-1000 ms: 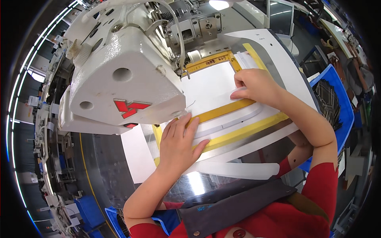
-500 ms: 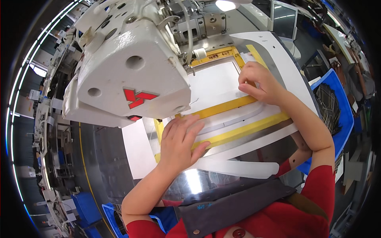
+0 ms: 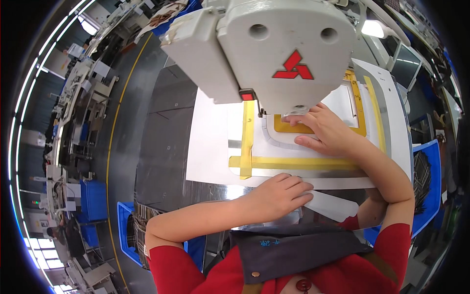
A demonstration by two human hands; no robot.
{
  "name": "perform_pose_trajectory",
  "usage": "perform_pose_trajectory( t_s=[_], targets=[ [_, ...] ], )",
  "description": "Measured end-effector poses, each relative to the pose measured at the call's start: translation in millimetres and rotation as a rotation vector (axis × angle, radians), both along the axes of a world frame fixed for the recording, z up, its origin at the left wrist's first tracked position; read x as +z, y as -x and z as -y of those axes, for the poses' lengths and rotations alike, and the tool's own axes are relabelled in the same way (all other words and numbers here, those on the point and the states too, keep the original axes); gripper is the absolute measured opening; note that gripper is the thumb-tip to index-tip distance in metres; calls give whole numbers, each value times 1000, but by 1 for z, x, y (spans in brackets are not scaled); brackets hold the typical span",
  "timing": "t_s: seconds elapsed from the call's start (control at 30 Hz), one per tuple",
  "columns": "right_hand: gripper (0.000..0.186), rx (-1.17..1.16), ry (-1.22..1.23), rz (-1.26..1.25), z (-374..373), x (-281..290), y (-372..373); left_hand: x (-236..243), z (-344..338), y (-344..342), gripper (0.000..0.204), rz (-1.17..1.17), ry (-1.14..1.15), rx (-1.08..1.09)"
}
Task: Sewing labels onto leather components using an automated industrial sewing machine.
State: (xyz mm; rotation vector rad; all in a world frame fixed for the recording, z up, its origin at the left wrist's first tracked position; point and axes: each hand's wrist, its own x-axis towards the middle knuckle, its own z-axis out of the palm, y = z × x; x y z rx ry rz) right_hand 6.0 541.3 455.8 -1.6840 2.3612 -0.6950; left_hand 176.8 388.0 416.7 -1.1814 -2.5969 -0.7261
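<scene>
The white sewing machine head (image 3: 289, 44) hangs over a white sheet (image 3: 210, 142) with a taped metal template on it. Strips of yellow tape (image 3: 303, 162) run along the template's sides. Inside them lies a yellow frame (image 3: 360, 110), part of it hidden under the machine head. My right hand (image 3: 325, 130) rests palm down at the frame's near corner, fingers stretched and thumb apart. Nearer my body, my left hand (image 3: 281, 196) has its fingers curled at the left end of a white curved strip (image 3: 333, 206); the hand covers that end.
Blue bins with dark cloth pieces stand at right (image 3: 426, 186) and lower left (image 3: 128, 230). A lit lamp (image 3: 373, 28) sits behind the machine head. The dark table top (image 3: 169, 122) extends leftward. Beyond the floor's yellow line (image 3: 113, 127) stand other workstations.
My left hand has left the yellow frame and come back to the white strip. My right hand has shifted to the frame's near edge. The view has turned, and the template sits farther right.
</scene>
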Motion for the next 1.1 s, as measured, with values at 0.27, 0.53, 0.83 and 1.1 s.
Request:
perform_pose_trajectory(
  t_s=[0.27, 0.53, 0.83, 1.1],
  targets=[
    [37, -130, 106, -85, -43, -1, 13, 7, 18, -33, 33, -103, -93, 178],
    [36, -149, 92, -312, -94, -14, 3, -20, 160, -158, 11, -767, -293, 1399],
    [21, 208, 73, -237, -16, -12, -47, -136, 274, -267, 62, 438, -855, 2144],
    [18, 232, 31, -190, -13, -8, -55, -125, 227, -225, 28, 260, -505, 1818]
  ],
)
